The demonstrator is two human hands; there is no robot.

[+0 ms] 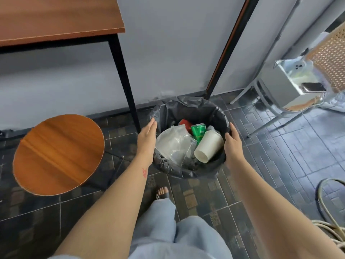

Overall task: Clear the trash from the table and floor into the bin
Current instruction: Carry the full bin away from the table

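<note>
Round wooden stool (57, 154) at left on the dark tiled floor (280, 156), brown table (56, 17) above it against a grey wall. Left hand (147, 133): fingers straight and together, flat against the bin (186, 107) side. The bin stands on the floor beside the table leg, black-lined, holding clear plastic packaging (173, 144), a green can (198, 130) and a white paper cup (209, 146). Right hand (232, 141): fingers extended, laid along the opposite rim. Metal chair (291, 86) at right; pale hose (326, 212) in the floor corner.

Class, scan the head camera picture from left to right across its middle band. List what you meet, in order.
Round wooden stool → left hand → clear plastic packaging → white paper cup → right hand → metal chair.
</note>
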